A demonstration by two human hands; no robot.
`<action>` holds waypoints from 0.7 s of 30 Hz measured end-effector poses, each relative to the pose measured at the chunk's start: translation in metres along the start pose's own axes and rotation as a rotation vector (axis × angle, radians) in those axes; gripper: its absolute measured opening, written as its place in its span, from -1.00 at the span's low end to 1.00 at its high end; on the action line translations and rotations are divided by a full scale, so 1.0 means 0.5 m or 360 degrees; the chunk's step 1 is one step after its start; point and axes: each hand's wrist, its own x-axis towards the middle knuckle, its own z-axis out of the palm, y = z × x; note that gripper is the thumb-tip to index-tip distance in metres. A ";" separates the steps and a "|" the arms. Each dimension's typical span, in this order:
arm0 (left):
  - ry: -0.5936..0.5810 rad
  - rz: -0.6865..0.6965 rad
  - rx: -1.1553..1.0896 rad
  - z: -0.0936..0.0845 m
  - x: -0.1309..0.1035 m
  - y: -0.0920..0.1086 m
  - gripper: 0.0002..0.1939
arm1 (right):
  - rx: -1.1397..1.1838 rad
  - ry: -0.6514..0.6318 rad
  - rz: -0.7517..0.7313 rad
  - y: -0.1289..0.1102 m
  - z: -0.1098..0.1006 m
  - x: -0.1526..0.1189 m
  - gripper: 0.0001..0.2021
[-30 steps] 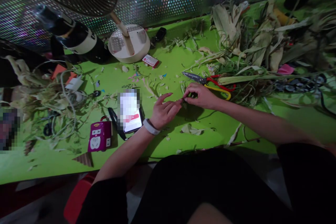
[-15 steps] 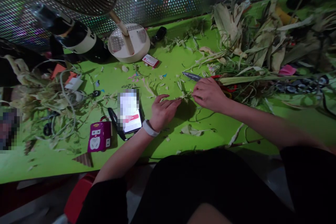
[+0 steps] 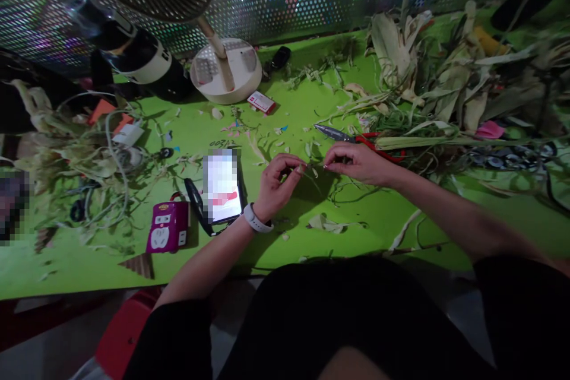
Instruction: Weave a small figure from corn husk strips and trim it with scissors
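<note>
My left hand (image 3: 279, 183), with a pale band at the wrist, pinches one end of a thin green plant strand (image 3: 316, 171) over the green table (image 3: 285, 249). Facing it, my right hand (image 3: 354, 163) has its thumb and forefinger pressed together; what lies between the tips is too small to make out. Just behind my right hand are scissors (image 3: 333, 132) with red handles, blades pointing left. A phone with a lit screen (image 3: 225, 190) lies left of my left hand.
Dried husks (image 3: 394, 50) and stalks heap up at the right. More plant scraps (image 3: 57, 160) and a cable lie at the left. A fan base (image 3: 227, 74), a dark bottle (image 3: 146, 65), a small box (image 3: 262, 103) and a purple socket block (image 3: 168, 227) stand around.
Both hands have risen slightly off the scraps, and their fingers have curled into pinches. A thin strand now shows between them. The view has shifted a little.
</note>
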 end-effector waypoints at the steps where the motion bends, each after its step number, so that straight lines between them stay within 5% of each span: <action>1: -0.0005 -0.0080 -0.0158 0.003 -0.001 0.003 -0.87 | 0.0047 0.0061 -0.0033 -0.004 0.003 -0.001 -0.85; 5: -0.0110 -0.0526 -0.0776 0.013 -0.006 0.012 -0.75 | 0.0545 0.0150 -0.0032 -0.019 0.019 -0.007 -0.86; 12: -0.0284 -0.0924 -0.1400 0.009 -0.006 0.033 -0.63 | 0.1607 -0.0207 0.0229 -0.033 0.031 -0.016 -0.82; 21: -0.0440 -0.0812 -0.1375 0.011 -0.009 0.036 -0.72 | 0.1117 -0.0497 0.0350 -0.055 -0.006 -0.025 -0.85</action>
